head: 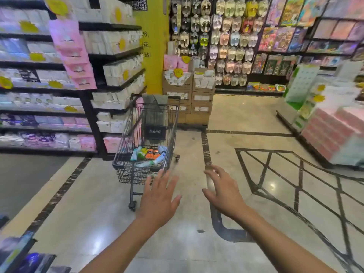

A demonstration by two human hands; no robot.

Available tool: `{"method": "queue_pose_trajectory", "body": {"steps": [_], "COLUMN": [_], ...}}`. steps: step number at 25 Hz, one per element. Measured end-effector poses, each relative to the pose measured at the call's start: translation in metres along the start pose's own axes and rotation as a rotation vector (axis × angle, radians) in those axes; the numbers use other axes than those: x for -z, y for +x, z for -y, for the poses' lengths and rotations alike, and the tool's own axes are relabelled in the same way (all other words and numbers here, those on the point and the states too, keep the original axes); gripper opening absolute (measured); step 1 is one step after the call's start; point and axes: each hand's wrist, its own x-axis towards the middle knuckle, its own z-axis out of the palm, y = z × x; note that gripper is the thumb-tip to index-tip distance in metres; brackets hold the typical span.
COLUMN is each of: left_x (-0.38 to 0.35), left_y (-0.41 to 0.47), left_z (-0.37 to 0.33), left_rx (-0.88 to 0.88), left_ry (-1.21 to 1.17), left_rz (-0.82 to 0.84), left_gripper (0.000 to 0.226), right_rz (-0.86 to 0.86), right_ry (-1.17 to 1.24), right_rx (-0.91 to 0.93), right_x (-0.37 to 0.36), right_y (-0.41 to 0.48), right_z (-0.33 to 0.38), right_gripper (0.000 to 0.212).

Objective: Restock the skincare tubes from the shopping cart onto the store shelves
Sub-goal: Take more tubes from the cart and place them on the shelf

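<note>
Polished tile floor runs past stocked store shelves at nine o'clock. At twelve o'clock stands the shopping cart, with skincare tubes in white, green and orange jumbled in its basket. The left hand and right hand are stretched forward, fingers spread wide, holding nothing.

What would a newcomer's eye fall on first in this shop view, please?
Probably the open left hand and right hand, stretched forward low in the middle, holding nothing. Just beyond them stands the dark wire shopping cart, by the left shelves, with colourful skincare tubes in its basket. Behind rise a yellow pillar and a wall of hanging slippers.
</note>
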Motion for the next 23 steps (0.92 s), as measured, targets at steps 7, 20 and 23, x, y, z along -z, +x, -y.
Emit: {"method": "queue_pose_trajectory", "body": {"steps": [7, 20, 23], "left_x": [-0.059, -0.157, -0.173], "left_y": [0.145, 0.371, 0.411], "left_z": [-0.002, -0.016, -0.016], "left_rx": [-0.191, -0.186, -0.129], "left_ry": [-0.027, -0.039, -0.026], "left_rz": [0.054, 0.174, 0.226], "left_gripper": [0.065, 0.064, 0.064], "right_rz": [-0.009, 0.048, 0.104], "right_ry": [-0.056, -0.069, -0.079], "right_rx": [-0.198, -0.242, -0.202], "right_x": [-0.011, -0.037, -0.042], "right_y": [0.073, 0.283, 0.337], "right_z": [-0.068, -0.22, -0.248], "right_gripper": [0.061, 0.06, 0.06]}}
